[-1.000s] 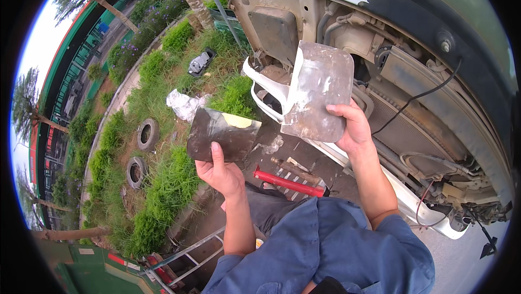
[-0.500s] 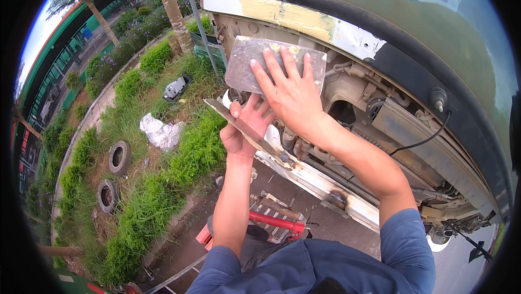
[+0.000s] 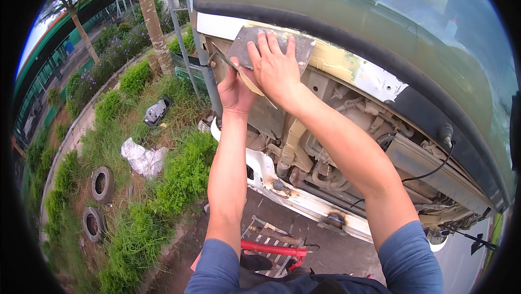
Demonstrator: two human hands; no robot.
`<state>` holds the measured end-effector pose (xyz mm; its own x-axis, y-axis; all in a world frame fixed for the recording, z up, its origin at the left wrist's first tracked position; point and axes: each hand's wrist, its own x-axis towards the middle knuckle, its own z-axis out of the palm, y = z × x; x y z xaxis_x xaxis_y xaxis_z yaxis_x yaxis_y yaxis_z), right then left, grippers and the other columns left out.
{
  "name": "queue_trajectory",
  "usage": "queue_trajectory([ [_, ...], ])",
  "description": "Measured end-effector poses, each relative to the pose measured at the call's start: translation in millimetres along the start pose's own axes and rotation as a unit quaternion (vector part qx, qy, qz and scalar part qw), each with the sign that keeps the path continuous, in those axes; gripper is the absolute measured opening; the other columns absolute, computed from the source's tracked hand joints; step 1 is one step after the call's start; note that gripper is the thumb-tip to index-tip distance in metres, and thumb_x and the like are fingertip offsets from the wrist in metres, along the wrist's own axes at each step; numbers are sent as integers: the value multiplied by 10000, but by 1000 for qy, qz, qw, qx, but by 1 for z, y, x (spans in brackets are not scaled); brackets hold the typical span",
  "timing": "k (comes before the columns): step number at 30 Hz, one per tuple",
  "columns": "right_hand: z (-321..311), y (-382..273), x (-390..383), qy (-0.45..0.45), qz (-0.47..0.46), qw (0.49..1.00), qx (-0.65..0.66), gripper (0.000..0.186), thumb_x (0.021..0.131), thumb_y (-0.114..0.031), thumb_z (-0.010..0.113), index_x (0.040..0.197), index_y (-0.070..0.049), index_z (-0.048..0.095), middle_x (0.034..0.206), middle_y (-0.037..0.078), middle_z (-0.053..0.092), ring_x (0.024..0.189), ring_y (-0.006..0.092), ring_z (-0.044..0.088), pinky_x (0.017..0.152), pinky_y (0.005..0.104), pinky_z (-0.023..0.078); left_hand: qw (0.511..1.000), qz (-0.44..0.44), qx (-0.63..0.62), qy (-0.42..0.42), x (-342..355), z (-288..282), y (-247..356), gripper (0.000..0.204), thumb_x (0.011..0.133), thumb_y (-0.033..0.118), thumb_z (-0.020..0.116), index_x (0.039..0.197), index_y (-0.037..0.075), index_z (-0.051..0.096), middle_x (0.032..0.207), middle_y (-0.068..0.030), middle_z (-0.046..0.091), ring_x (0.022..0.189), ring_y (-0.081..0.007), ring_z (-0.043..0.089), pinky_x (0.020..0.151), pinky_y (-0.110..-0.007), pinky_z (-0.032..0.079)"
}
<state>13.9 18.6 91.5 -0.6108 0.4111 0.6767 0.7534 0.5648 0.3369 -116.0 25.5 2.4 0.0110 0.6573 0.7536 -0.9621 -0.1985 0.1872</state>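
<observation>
A band of yellow body filler (image 3: 334,60) covers part of the white panel below the windscreen of a large vehicle. My right hand (image 3: 275,74) lies over a grey rectangular spreader plate (image 3: 241,43), its fingers extended across the face. The plate's upper part overlaps the filler band; its thumb-side grip is hidden. Just left and below, my left hand (image 3: 236,94) grips a thin board (image 3: 251,84), tilted nearly edge-on, with a yellowish face. The two hands are close together, and the board's middle passes near my right wrist.
Pipes and brackets (image 3: 325,169) show in the open vehicle front. A white bumper (image 3: 304,201) with scorched patches hangs beneath. A ladder-like frame with a red bar (image 3: 266,248) stands below me. Grass at left holds tyres (image 3: 102,184) and a white plastic bag (image 3: 144,157).
Both hands have moved up and slightly left with the plate and the board. The plate now overlaps the filler band, where before it was mostly below it. My view has shifted.
</observation>
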Motion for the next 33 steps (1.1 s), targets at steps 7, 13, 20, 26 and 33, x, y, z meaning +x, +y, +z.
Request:
queue_trajectory([
  [7, 12, 6, 10, -19, 13, 999, -22, 447, 926, -223, 491, 1339, -50, 487, 1471, 185, 415, 1393, 318, 367, 1081, 649, 279, 1000, -17, 1, 17, 15, -15, 0, 164, 993, 281, 541, 1047, 133, 588, 1458, -160, 427, 1378, -351, 340, 1148, -504, 249],
  [13, 19, 6, 13, -18, 28, 999, -23, 422, 944, -227, 461, 1334, -68, 494, 1479, 163, 417, 1397, 304, 365, 1086, 642, 277, 1000, -11, -6, 14, 19, -13, 0, 161, 989, 274, 550, 1041, 128, 593, 1465, -158, 418, 1385, -342, 333, 1155, -491, 246],
  [20, 32, 2, 18, 36, 38, 998, -24, 457, 951, -339, 483, 1314, -64, 525, 1431, 170, 476, 1345, 313, 437, 1038, 639, 336, 1000, -10, 5, 17, 22, -22, 8, 163, 989, 265, 551, 1040, 116, 591, 1484, -157, 394, 1388, -347, 330, 1149, -497, 262],
  [26, 35, -1, 23, 13, 48, 998, -45, 482, 957, -347, 463, 1349, -71, 514, 1442, 149, 471, 1358, 299, 422, 1055, 633, 315, 1000, -8, 3, 18, 25, -21, 10, 214, 997, 266, 537, 1128, 109, 601, 1433, -141, 472, 1331, -330, 411, 1119, -479, 313],
  [33, 46, -4, 26, -9, 75, 994, -79, 540, 963, -388, 435, 1409, -88, 480, 1458, 102, 457, 1367, 266, 402, 1061, 612, 309, 998, -36, -44, 30, 23, -31, 12, 173, 1001, 273, 532, 1053, 110, 555, 1458, -198, 418, 1370, -370, 362, 1123, -506, 309],
])
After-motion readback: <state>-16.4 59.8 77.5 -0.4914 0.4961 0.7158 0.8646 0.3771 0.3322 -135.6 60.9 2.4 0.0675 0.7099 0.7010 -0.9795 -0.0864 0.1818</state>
